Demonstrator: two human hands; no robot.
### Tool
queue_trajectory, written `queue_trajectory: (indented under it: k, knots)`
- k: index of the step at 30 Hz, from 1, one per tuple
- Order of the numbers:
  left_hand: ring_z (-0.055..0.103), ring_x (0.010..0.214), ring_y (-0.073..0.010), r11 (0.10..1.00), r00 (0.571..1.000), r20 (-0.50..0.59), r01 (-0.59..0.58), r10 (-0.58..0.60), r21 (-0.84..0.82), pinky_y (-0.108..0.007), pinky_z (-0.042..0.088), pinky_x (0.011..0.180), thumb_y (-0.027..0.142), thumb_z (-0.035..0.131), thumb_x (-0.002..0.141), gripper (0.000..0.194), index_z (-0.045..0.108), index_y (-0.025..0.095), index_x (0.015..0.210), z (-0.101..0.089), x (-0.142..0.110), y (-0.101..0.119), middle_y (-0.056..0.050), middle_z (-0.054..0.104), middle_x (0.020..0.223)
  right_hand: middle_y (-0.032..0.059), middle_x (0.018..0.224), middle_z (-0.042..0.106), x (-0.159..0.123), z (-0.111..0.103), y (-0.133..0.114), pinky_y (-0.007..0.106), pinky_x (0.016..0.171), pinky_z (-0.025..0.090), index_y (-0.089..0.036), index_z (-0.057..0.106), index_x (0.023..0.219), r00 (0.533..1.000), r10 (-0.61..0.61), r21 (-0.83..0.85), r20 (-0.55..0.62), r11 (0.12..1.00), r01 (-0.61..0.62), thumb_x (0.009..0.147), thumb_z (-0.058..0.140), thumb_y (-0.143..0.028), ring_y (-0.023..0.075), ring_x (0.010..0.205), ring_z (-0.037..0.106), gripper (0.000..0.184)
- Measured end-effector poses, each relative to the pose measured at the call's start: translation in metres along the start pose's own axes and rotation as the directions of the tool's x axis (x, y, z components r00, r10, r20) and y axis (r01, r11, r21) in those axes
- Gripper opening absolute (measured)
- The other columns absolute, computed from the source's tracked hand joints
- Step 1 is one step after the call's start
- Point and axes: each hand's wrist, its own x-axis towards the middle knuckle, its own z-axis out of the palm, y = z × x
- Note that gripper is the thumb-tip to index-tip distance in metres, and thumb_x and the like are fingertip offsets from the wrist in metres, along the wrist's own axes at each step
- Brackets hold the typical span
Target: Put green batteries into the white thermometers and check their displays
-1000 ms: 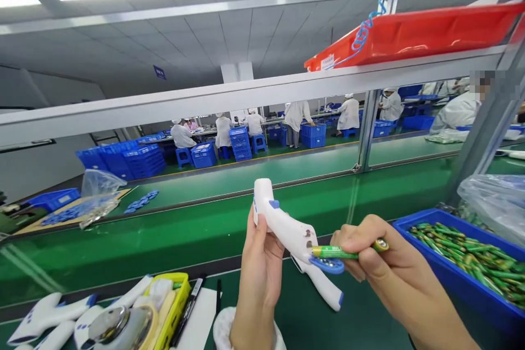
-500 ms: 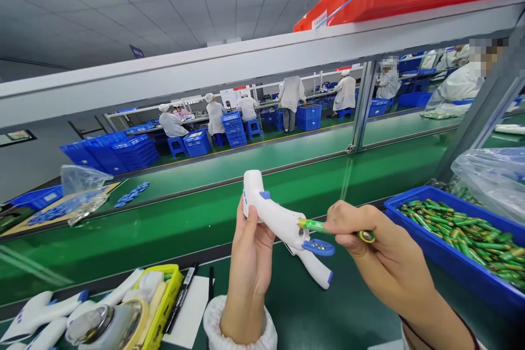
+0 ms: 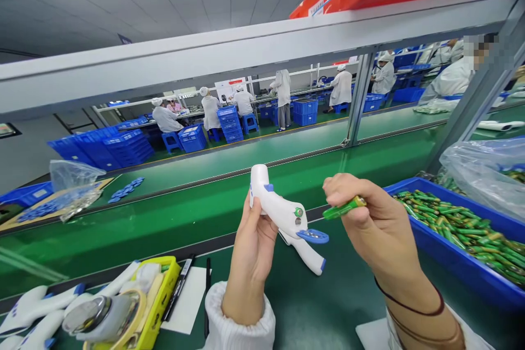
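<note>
My left hand (image 3: 252, 254) is wrapped around a white forehead thermometer (image 3: 281, 206) with its handle end turned to the right. A blue battery cover (image 3: 314, 235) hangs open at that end. One green battery (image 3: 298, 211) shows its end inside the handle, beside a dark second opening. To the right, apart from the thermometer, my right hand (image 3: 375, 224) is closed on another green battery (image 3: 343, 208). Beneath the held thermometer, another white thermometer (image 3: 307, 255) lies on the green table.
A blue bin (image 3: 437, 254) full of green batteries stands at the right, with a clear plastic bag (image 3: 484, 161) behind it. At the lower left are a yellow basket (image 3: 161, 306), a white paper (image 3: 191, 298) and several thermometers (image 3: 35, 309). A metal frame (image 3: 356, 101) rises ahead.
The battery that stuck out of the handle now sits inside it. My right hand has drawn back from the opening, with another battery in its fingers.
</note>
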Motion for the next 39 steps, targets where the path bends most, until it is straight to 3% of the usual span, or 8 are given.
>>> queue_trajectory:
  k: [9,15,19,24,31,34,36,39]
  knots:
    - [0.067,0.076,-0.0122,0.996,0.999,0.002,0.047,-0.047,-0.075,-0.02,0.059,0.07,0.017,0.049,0.098,0.028,0.061,0.016,0.123,0.003,-0.001,0.0,-0.006,0.067,0.092,0.0057,0.092,0.056,0.004,0.003,-0.005,0.033,0.08,0.046,-0.027,0.066,0.116,0.937,-0.186,-0.293,0.296,0.916,0.274,0.101,0.04,-0.013,0.0172,0.089,0.053,0.034]
    - [0.068,0.077,-0.0111,0.99,0.997,-0.007,0.069,-0.07,-0.125,-0.017,0.057,0.067,0.013,0.049,0.098,0.029,0.061,0.016,0.125,0.005,-0.003,-0.002,-0.007,0.069,0.1,0.0081,0.149,0.044,0.005,0.007,0.005,0.042,0.113,0.039,-0.032,0.052,0.143,0.869,-0.048,0.07,0.493,0.997,0.015,0.1,0.031,-0.06,0.0267,0.138,0.042,0.055]
    - [0.068,0.082,-0.0119,0.995,1.0,0.014,-0.02,0.021,-0.095,-0.021,0.058,0.074,0.016,0.047,0.099,0.03,0.058,0.016,0.127,0.005,-0.005,-0.003,-0.007,0.068,0.107,0.0042,0.147,0.049,-0.003,0.026,0.014,0.043,0.121,0.026,-0.036,0.04,0.149,0.931,0.02,0.217,0.365,0.97,-0.106,0.101,0.046,-0.047,0.0222,0.142,0.038,0.05]
    - [0.066,0.101,-0.0131,0.957,0.95,0.122,-0.29,0.286,0.022,-0.022,0.055,0.085,0.03,0.059,0.096,0.052,0.04,0.025,0.144,-0.001,-0.004,-0.008,-0.008,0.063,0.125,0.0037,0.13,0.063,-0.01,0.05,0.021,0.041,0.119,0.032,-0.03,0.052,0.138,0.939,0.259,0.658,0.225,0.671,-0.343,0.103,0.041,-0.043,0.0194,0.142,0.039,0.038]
    - [0.05,0.132,-0.0181,0.772,0.821,0.134,-0.568,0.555,0.285,-0.022,0.048,0.1,0.04,0.067,0.089,0.069,0.028,0.033,0.146,-0.006,0.004,-0.017,-0.007,0.038,0.154,-0.0045,0.087,0.072,-0.006,0.051,0.034,0.039,0.107,0.046,-0.026,0.061,0.087,0.818,0.549,0.855,0.17,0.331,-0.4,0.084,0.063,-0.02,0.0186,0.122,0.06,0.007]
    - [0.054,0.128,-0.0191,0.755,0.836,0.123,-0.538,0.535,0.375,-0.023,0.051,0.095,0.038,0.065,0.09,0.064,0.03,0.028,0.144,-0.017,0.014,-0.007,-0.01,0.045,0.148,0.0009,0.122,0.067,-0.001,0.044,0.055,0.043,0.106,0.046,-0.029,0.054,0.109,0.828,0.536,0.685,0.163,0.542,-0.486,0.088,0.058,-0.03,0.0202,0.125,0.057,0.021]
    - [0.059,0.12,-0.0203,0.681,0.845,0.11,-0.492,0.523,0.542,-0.024,0.053,0.09,0.035,0.065,0.089,0.06,0.035,0.025,0.14,-0.031,0.024,0.003,-0.011,0.052,0.141,0.0082,0.14,0.053,-0.003,0.039,0.078,0.044,0.109,0.042,-0.026,0.05,0.121,0.807,0.555,0.222,0.199,0.777,-0.589,0.091,0.054,-0.035,0.0224,0.132,0.051,0.032]
    - [0.065,0.108,-0.0192,0.441,0.915,0.047,-0.238,0.401,0.865,-0.026,0.055,0.085,0.029,0.064,0.088,0.061,0.034,0.027,0.141,-0.056,0.043,0.016,-0.01,0.058,0.13,0.0202,0.148,0.039,-0.02,0.035,0.116,0.055,0.118,0.021,-0.016,0.057,0.12,0.707,0.686,-0.512,0.172,0.675,-0.531,0.078,0.073,-0.032,0.0359,0.146,0.024,0.048]
